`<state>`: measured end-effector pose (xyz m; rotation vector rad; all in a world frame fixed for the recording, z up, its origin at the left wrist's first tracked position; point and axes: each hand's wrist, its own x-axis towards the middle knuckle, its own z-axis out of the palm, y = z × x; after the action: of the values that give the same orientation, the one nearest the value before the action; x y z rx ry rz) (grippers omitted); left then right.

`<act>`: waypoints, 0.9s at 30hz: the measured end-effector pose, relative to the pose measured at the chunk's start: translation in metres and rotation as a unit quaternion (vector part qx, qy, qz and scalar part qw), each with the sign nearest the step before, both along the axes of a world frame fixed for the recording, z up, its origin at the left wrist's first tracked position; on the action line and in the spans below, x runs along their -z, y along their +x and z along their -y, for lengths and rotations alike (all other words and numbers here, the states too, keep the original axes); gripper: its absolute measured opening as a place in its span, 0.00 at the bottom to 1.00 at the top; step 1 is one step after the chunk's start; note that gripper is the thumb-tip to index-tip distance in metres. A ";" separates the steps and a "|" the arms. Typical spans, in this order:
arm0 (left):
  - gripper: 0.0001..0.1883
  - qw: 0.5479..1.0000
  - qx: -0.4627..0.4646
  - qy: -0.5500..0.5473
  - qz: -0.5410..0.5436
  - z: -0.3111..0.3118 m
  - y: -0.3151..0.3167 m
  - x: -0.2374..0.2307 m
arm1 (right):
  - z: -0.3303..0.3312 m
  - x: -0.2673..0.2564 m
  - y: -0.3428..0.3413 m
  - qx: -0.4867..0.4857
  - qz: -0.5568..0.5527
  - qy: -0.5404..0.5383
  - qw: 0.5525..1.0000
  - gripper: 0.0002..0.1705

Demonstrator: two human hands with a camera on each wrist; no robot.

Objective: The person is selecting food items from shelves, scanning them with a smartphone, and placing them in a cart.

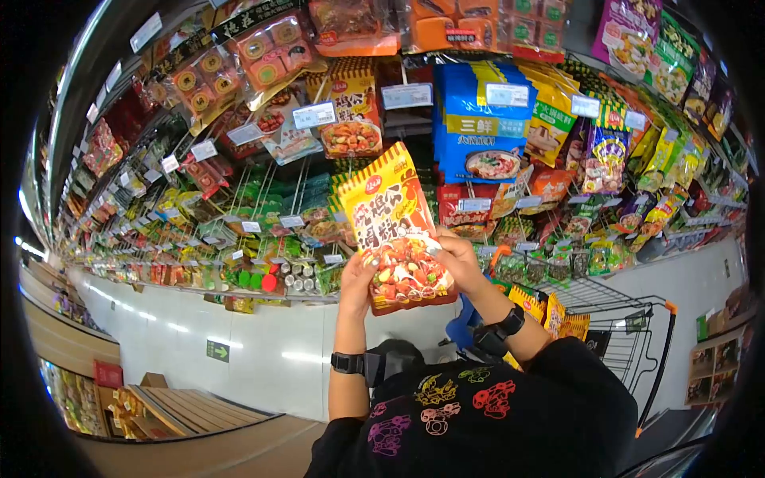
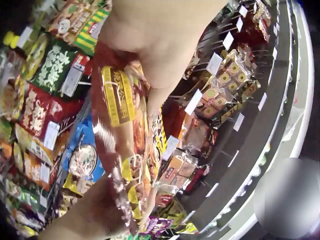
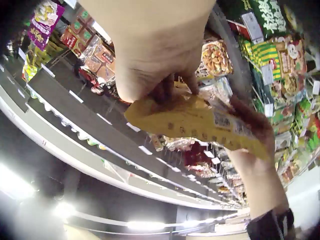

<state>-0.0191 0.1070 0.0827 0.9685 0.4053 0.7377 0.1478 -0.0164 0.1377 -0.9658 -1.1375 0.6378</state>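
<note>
Between the two hands, in front of the shop shelf, one yellow and red packet [image 1: 388, 211] is held up, a little tilted, with its printed front facing the person. The left hand [image 1: 358, 280] pinches its lower left edge, and the right hand [image 1: 462, 261] pinches its right edge, the thumb lying on the front. Each wrist wears a black band [image 1: 347, 363]. Behind, this packet hides a part of the green packets [image 1: 319, 193] on the rack. Above it hangs another yellow packet [image 1: 351, 119], and to the right a blue packet [image 1: 478, 151], partly covered by a white price tag [image 1: 507, 95]. At the right side, near the person, stands a shopping cart [image 1: 659, 358] with yellow packets [image 1: 527, 303] inside. Below the shelf is the pale floor [image 1: 271, 378] with a green arrow sign [image 1: 217, 351], and farther left a wooden stand [image 1: 195, 408] and a red box [image 1: 108, 373].
</note>
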 end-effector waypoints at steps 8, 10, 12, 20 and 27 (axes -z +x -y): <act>0.18 0.988 -0.088 0.126 -0.014 -0.109 0.033 -0.007 | -0.083 0.026 0.028 0.207 0.171 -0.121 0.956 0.06; 0.16 0.984 -0.090 0.151 -0.006 -0.141 0.042 -0.007 | -0.117 0.035 0.028 0.263 0.147 -0.105 0.948 0.08; 0.16 0.974 -0.115 0.187 -0.048 -0.162 0.045 -0.012 | -0.146 0.047 0.027 0.300 0.122 -0.131 0.937 0.09; 0.21 0.917 -0.165 0.349 -0.101 -0.214 0.049 0.026 | -0.210 0.095 0.017 0.428 0.053 -0.093 0.897 0.13; 0.26 0.933 -0.082 0.350 -0.025 -0.231 0.052 0.024 | -0.221 0.072 0.006 0.503 0.069 -0.102 0.855 0.16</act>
<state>0.0327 0.3385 0.0589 1.6405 0.2671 1.0412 0.1540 0.2049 0.0652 -1.6221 -0.5352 -0.1830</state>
